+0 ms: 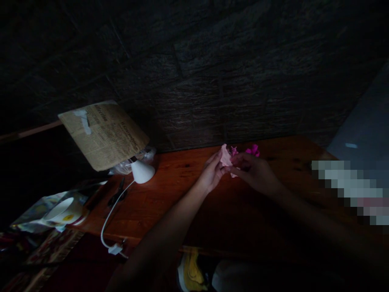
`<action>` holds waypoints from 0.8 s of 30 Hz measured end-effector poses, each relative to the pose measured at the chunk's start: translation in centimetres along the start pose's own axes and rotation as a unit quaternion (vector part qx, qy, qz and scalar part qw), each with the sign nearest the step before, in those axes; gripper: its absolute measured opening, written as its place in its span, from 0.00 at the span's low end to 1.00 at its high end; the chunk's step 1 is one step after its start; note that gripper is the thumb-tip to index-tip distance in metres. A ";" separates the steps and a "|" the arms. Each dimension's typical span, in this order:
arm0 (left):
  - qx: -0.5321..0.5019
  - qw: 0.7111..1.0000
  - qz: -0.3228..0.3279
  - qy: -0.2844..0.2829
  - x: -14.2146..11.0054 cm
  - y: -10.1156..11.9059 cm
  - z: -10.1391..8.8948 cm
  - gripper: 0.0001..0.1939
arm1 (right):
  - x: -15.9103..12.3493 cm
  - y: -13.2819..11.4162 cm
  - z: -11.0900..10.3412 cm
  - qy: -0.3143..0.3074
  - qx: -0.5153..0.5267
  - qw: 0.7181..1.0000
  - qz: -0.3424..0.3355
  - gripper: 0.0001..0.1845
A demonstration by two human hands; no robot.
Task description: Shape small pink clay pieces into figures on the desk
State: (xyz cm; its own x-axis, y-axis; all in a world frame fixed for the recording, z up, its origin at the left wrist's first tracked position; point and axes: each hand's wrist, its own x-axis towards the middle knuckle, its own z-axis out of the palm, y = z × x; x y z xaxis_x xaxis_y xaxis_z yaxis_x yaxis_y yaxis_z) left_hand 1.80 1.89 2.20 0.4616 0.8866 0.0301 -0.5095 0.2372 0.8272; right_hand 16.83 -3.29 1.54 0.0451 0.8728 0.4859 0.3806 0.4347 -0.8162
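Observation:
Both hands are raised over the wooden table point(170, 194), meeting at a pale pink ruffled flower point(225, 156), which looks like paper or cloth. My left hand point(213, 171) grips its left side between thumb and fingers. From the right, my right hand point(257, 172) pinches the edge of the same flower, its fingertips partly covering it. A small magenta frilly piece point(234, 151) shows just above the fingers, in the middle of the pink. Behind my right hand is another bright magenta petal-like piece point(253, 150); whether it touches the flower I cannot tell.
A lamp with a newsprint shade point(105, 134) and white base point(142, 172) stands left, its white cord point(111, 217) hanging over the edge. Dark scissors point(118, 194) lie beside it. A paper cup point(65, 211) is farther left. A dark wall point(197, 93) rises behind.

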 end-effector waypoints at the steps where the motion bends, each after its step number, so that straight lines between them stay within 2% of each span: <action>1: -0.004 1.000 -0.001 0.000 0.0 0.0 0.0 0.19 | 0.0 0.1 0.0 0.009 -0.004 1.000 0.002 0.22; 6: -0.009 1.000 0.008 -0.008 -0.1 0.1 0.0 0.17 | 0.0 0.4 0.0 0.016 -0.007 1.000 0.010 0.22; 11: 0.040 0.999 0.016 -0.015 -0.1 0.0 -0.1 0.19 | 0.1 0.1 -0.3 0.022 -0.014 1.000 0.006 0.21; 16: 0.064 0.998 0.000 0.020 0.1 -0.5 -0.3 0.17 | 0.5 -0.2 -0.7 0.018 0.018 0.999 0.034 0.23; 20: 0.051 0.998 0.022 0.042 0.4 -0.7 -0.2 0.18 | 0.7 -0.4 -0.8 0.009 0.065 0.995 0.069 0.23; 24: 0.065 0.995 0.051 0.063 0.3 -0.5 0.0 0.18 | 0.6 -0.1 -0.7 0.018 0.068 0.995 0.073 0.24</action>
State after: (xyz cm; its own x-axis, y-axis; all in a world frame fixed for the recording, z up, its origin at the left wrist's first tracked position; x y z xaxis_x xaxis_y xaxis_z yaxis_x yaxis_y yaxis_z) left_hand 2.19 1.99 1.83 0.3133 0.9481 0.0549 -0.4468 0.0962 0.8895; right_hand 17.50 -2.94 2.15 0.1242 0.9213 0.3685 0.2399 0.3325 -0.9121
